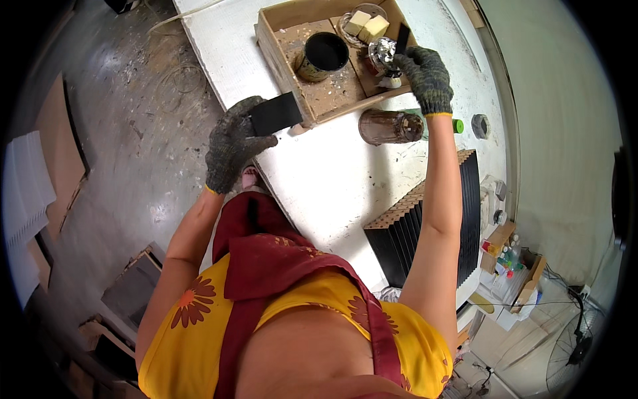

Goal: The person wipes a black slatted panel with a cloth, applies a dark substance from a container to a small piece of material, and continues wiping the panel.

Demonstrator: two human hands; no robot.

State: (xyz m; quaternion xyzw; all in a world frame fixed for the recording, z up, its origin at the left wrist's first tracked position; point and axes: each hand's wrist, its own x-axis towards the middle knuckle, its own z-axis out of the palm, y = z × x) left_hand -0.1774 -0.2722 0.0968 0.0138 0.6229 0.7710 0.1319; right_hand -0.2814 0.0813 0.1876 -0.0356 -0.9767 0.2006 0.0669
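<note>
My left hand (232,143), in a grey knit glove, grips a flat black-painted block (276,113) over the near edge of the white worktable (332,176). My right hand (425,76), also gloved, reaches into a shallow wooden tray (329,93) and holds a small black brush or stick (402,38) against a foil-lined cup (383,53). A dark paint can (322,56) stands in the tray's left compartment. A clear bowl with yellowish sponge pieces (364,24) sits at the tray's far end.
A brown glass jar (390,126) lies on its side beside the tray, a green cap (458,126) and a tape roll (480,125) past it. A row of black-edged wooden panels (405,229) stands on the table's right. Boards lean on the floor at left.
</note>
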